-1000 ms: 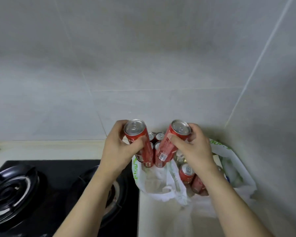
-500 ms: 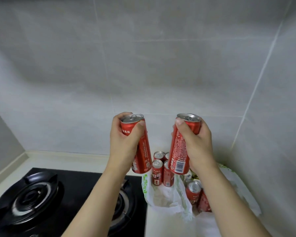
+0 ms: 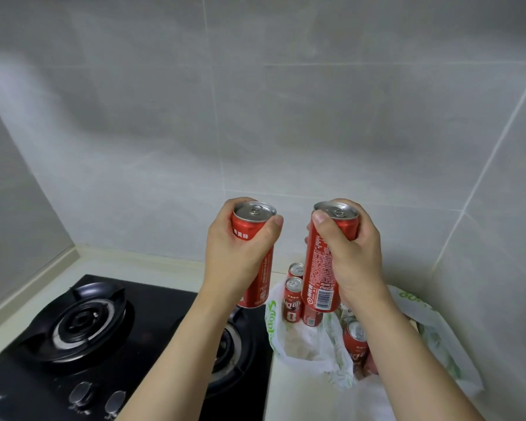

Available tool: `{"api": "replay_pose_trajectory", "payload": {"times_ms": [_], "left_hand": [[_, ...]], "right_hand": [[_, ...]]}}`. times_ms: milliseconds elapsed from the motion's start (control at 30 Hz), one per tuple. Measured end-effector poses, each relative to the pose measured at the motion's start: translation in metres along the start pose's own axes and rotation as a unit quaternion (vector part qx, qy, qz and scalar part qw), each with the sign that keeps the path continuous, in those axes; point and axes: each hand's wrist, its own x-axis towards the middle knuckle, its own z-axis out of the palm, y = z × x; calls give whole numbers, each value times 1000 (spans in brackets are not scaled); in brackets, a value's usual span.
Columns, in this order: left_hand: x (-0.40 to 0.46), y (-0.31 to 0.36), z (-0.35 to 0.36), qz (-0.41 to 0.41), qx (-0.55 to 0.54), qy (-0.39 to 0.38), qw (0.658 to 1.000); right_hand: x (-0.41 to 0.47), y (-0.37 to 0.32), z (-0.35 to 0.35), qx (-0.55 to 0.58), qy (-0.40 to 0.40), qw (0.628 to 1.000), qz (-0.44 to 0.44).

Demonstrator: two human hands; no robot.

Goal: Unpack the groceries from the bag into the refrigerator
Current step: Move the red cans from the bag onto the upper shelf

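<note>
From here I see a pale table (image 3: 170, 270) running into a corner of grey tiled wall (image 3: 316, 117), with tile seams crossing behind my hands. On the left a black gas stove (image 3: 152, 323) is set into the table, one burner (image 3: 79, 322) fully in view, a second partly hidden under my left forearm, and two knobs (image 3: 97, 399) at its near edge.

To the right of the stove a white plastic bag (image 3: 304, 344) with green lettering lies slumped open in the corner. Several red cans in the bag (image 3: 292, 300) stand upright at its back, and another leans lower down just beside my right forearm, which covers part of the bag's mouth.

My left hand (image 3: 240, 253) is wrapped around a left red can (image 3: 255, 226), thumb near the rim. My right hand (image 3: 351, 253) grips a right red can (image 3: 322, 268) the same way, its barcode and small print facing me. Both cans are upright, held apart from each other above the bag and the stove's edge.

Against half a second ago, the two cans sit at much the same height and spacing; the right one now hangs a little straighter. A second ago they were low, at the bag's mouth.
</note>
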Motion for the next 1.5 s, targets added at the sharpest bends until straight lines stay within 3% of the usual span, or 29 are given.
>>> {"api": "replay_pose_trajectory", "payload": {"times_ms": [400, 700, 967, 1500], "left_hand": [[-38, 23, -56, -10, 81, 136, 987], [-80, 43, -125, -14, 145, 263, 954], [-132, 61, -196, -14, 179, 318, 931], [-277, 121, -350, 0, 267, 484, 833]], "right_hand": [[-9, -2, 52, 65, -126, 990, 4], [-47, -13, 119, 126, -236, 963, 16], [-105, -32, 179, 161, -306, 938, 30], [-262, -98, 310, 224, -479, 848, 47]]}}
